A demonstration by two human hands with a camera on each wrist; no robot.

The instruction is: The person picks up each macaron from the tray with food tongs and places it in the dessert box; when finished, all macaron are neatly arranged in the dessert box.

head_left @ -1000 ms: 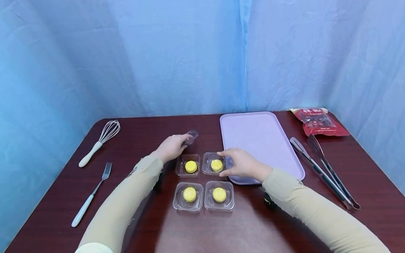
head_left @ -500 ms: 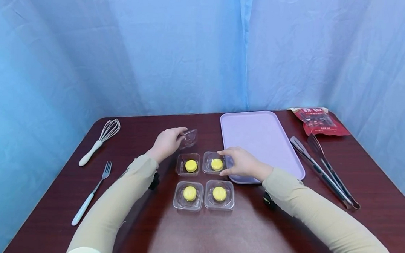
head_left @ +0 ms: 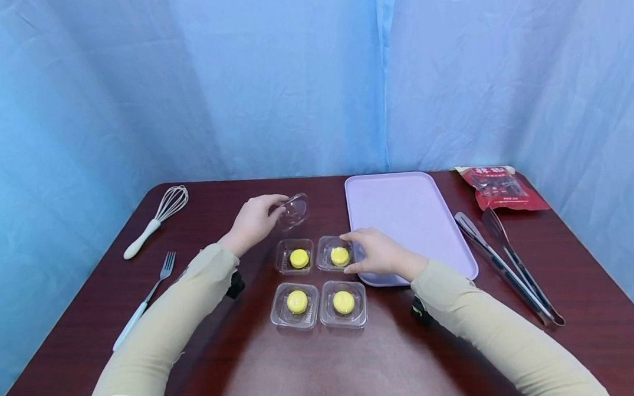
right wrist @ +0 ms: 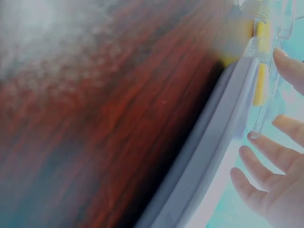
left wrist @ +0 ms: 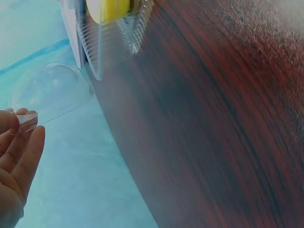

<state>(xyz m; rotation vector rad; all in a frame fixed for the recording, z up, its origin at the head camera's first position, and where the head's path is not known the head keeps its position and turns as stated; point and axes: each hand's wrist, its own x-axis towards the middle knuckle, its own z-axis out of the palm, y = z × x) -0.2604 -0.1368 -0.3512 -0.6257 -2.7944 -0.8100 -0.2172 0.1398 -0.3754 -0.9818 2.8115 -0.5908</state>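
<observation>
My left hand pinches a clear plastic lid by its edge and holds it tilted above the table, behind the boxes. In the left wrist view the lid is see-through and domed, its tab between thumb and fingers. Two by two stand clear square boxes, each with a yellow, round, macaron-like piece inside. At the back right box, my right hand spreads thumb and forefinger toward its front and back rims. The right wrist view shows these fingers loosely extended, one fingertip right at the box's edge.
A lilac tray lies behind my right hand, partly under it in view. Metal tongs and a red packet are at the right. A whisk and a fork lie at the left. Blue curtains hang behind the table.
My left hand has moved back and to the left, lifting and tilting the lid so more of it shows. The right hand and the boxes have stayed in place.
</observation>
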